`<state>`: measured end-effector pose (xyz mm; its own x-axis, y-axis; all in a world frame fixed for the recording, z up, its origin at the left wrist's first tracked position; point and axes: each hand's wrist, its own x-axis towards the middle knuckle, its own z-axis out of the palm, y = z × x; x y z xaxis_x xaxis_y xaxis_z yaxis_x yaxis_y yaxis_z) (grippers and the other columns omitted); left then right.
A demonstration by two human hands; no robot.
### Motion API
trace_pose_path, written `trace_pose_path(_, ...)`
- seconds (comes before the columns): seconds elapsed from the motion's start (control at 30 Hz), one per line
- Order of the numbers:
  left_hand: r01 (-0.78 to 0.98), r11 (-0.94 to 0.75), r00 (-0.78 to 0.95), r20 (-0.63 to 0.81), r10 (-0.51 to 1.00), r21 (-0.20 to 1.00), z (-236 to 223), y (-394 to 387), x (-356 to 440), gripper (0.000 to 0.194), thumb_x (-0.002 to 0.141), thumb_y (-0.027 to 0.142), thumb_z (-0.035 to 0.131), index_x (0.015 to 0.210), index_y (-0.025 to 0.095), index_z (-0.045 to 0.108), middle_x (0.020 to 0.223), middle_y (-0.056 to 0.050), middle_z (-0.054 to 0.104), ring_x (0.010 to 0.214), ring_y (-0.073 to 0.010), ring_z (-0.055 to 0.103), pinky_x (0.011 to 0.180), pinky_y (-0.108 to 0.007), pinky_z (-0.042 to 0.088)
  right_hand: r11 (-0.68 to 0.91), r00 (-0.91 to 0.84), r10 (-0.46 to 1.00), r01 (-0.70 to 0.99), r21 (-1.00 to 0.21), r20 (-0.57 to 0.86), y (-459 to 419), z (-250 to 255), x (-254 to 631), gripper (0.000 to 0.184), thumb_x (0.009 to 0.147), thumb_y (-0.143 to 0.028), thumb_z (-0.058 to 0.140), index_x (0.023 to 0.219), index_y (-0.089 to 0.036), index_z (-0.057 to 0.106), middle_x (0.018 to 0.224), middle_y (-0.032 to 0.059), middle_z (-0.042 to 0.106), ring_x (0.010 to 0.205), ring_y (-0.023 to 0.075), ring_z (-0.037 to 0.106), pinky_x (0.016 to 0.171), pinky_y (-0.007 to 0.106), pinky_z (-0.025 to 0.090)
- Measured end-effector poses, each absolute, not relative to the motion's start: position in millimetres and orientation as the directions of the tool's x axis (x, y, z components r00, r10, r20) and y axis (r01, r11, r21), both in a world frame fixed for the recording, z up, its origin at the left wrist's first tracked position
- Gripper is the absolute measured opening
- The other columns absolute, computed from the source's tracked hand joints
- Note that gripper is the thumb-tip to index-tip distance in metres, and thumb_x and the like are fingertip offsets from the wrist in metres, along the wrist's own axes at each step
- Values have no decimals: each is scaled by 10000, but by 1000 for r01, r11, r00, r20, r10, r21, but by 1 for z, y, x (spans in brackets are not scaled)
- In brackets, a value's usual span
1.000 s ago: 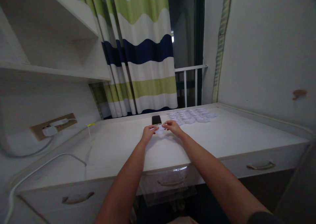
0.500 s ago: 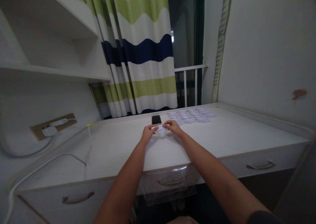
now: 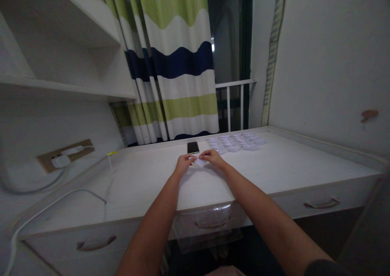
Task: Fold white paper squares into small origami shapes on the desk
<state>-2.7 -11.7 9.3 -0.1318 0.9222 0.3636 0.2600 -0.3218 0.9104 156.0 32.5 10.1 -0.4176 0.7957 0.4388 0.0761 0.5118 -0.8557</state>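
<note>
Between my hands is a small piece of white paper point(image 3: 200, 162), which looks folded, held just above the desk top. My left hand point(image 3: 184, 163) pinches its left side with thumb and fingers. From the right, my right hand point(image 3: 211, 157) grips the paper's upper right part, its fingertips close to those of the left. The fingers cover part of the paper, so its full shape is hidden. Just behind the hands lies a dark phone point(image 3: 193, 147). Several folded white paper pieces point(image 3: 236, 142) are spread in rows to the right of the phone.
The white desk point(image 3: 137, 186) has drawers along its front, and clear plastic point(image 3: 207, 227) hangs over the middle one. A white cable point(image 3: 61, 201) runs across the left side from plugs in a wall socket point(image 3: 65, 156). A striped curtain point(image 3: 183, 65) hangs behind.
The right hand has shifted slightly left and down, closer to the left hand. The paper has turned, and a pointed corner now faces down toward me. The phone and paper rows stay put.
</note>
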Motion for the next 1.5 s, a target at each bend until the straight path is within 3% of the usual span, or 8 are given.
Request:
trace_pose_path(0.3,188,-302,-141,330,933,934,11,-13,-2,280,546,360,669,696,124,655,644,-56,651,623,-159,597,513,-229,414,565,-403,774,90,-820,489,35,11,157,186,592,-285,616,637,-113,667,594,29,617,575,119,507,578,235,371)
trace_pose_path(0.7,161,-320,-171,346,923,934,14,-14,-3,225,558,351,657,611,134,629,586,-37,628,616,-163,606,524,-230,393,522,-341,814,75,-850,470,33,13,157,161,574,-265,614,619,-117,656,582,19,605,567,115,496,579,236,369)
trace_pose_path(1.13,105,-325,-186,340,922,940,13,-14,-2,274,590,385,627,655,119,637,648,-61,640,625,-159,601,510,-225,396,524,-332,814,63,-850,477,33,13,157,159,580,-272,612,616,-123,654,571,16,600,546,108,489,564,234,370)
trace_pose_path(1.5,46,-368,-331,361,872,929,11,-9,-8,312,571,424,632,664,125,625,678,-62,641,614,-148,597,483,-207,393,489,-250,841,-25,-872,479,43,9,159,232,598,-362,599,639,-134,616,522,2,563,492,100,491,489,223,363)
